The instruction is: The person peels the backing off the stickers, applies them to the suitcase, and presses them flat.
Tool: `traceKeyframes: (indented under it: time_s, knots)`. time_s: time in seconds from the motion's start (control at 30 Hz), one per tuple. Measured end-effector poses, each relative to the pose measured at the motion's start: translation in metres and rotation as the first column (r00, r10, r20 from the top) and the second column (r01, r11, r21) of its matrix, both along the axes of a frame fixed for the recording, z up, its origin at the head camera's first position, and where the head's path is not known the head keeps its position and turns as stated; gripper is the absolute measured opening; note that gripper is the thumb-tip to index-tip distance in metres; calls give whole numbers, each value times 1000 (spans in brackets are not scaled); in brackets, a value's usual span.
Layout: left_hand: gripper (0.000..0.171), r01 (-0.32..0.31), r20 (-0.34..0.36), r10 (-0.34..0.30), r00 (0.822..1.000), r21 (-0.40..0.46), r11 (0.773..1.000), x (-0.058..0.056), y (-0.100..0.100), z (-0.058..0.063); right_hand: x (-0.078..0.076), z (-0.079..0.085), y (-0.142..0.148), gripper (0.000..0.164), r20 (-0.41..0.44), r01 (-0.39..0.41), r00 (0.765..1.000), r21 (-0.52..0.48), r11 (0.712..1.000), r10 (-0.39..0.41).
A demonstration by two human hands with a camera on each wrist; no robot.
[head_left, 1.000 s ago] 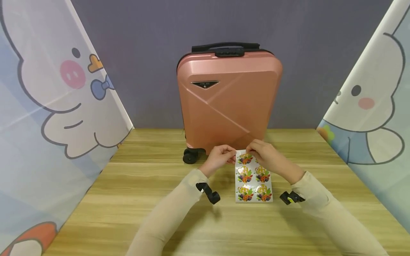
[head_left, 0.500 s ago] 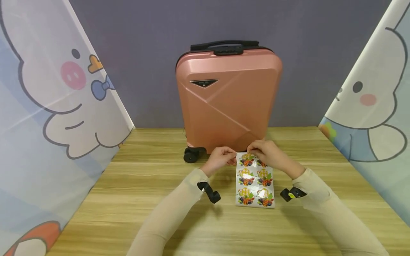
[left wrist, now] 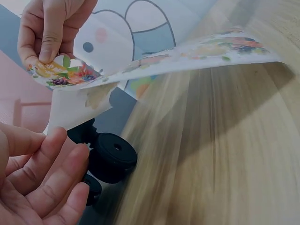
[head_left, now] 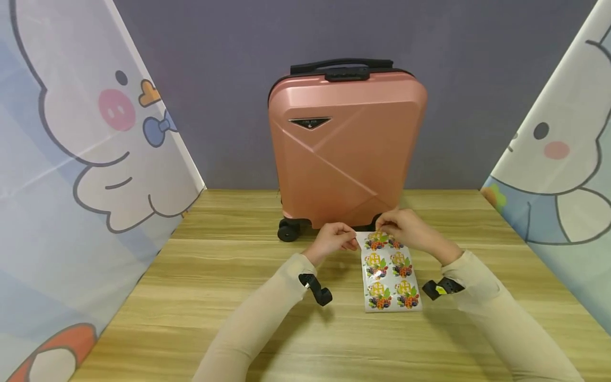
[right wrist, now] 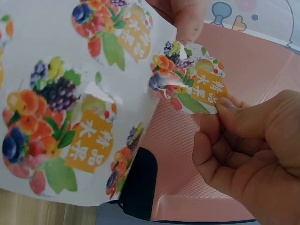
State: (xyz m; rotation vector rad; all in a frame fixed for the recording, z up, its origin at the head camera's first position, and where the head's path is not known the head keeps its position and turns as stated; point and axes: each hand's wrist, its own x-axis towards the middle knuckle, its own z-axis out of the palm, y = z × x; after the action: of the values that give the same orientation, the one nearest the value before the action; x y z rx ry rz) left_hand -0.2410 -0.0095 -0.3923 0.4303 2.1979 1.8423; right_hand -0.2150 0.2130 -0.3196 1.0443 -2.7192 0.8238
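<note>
My left hand (head_left: 332, 241) pinches the top left corner of a white sheet of round fruit stickers (head_left: 389, 276), between thumb and forefinger. In the left wrist view, that corner of backing paper (left wrist: 70, 108) bends down away from the stickers. At the sheet's top edge, my right hand (head_left: 408, 229) pinches one fruit sticker (right wrist: 187, 86) by its rim, thumb on the printed face. This sticker is lifted partly off the sheet, its other side still against the sheet's edge. The sheet's lower end reaches back towards me, above the wooden table (head_left: 286, 329).
A pink hard-shell suitcase (head_left: 343, 154) stands upright just behind both hands, with a black wheel (head_left: 288, 231) at its lower left. Cartoon-printed panels flank the table on the left (head_left: 105, 159) and right (head_left: 558, 175), and a grey panel (head_left: 229, 106) rises behind.
The sheet's lower end has swung slightly right and nearer to me, so the sheet now slants. Both hands keep their pinch at its top edge. The whole head view has shifted a little.
</note>
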Motion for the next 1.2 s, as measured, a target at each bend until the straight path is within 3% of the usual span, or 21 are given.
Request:
traceKeyframes:
  time_s: [0.33, 0.53, 0.87, 1.07, 1.2]
  knots:
    - [15, -21, -30, 19, 999, -46, 999, -4, -5, -7, -5, 4, 5, 12, 60, 34, 998, 11, 999, -35]
    - [15, -13, -28, 11, 1000, -84, 996, -8, -9, -17, -10, 5, 5, 14, 115, 43, 992, 26, 999, -46]
    - [17, -29, -10, 28, 1000, -112, 993, -12, -12, -32, -12, 4, 3, 14, 219, 124, 969, -42, 991, -112]
    - [19, 32, 19, -29, 999, -146, 989, -16, -19, -38, -15, -1, 1, 14, 239, 158, 962, -81, 984, -134]
    - [24, 99, 40, -93, 995, -196, 976, -15, -25, -33, -15, -5, 2, 14, 247, 162, 959, -87, 983, -137]
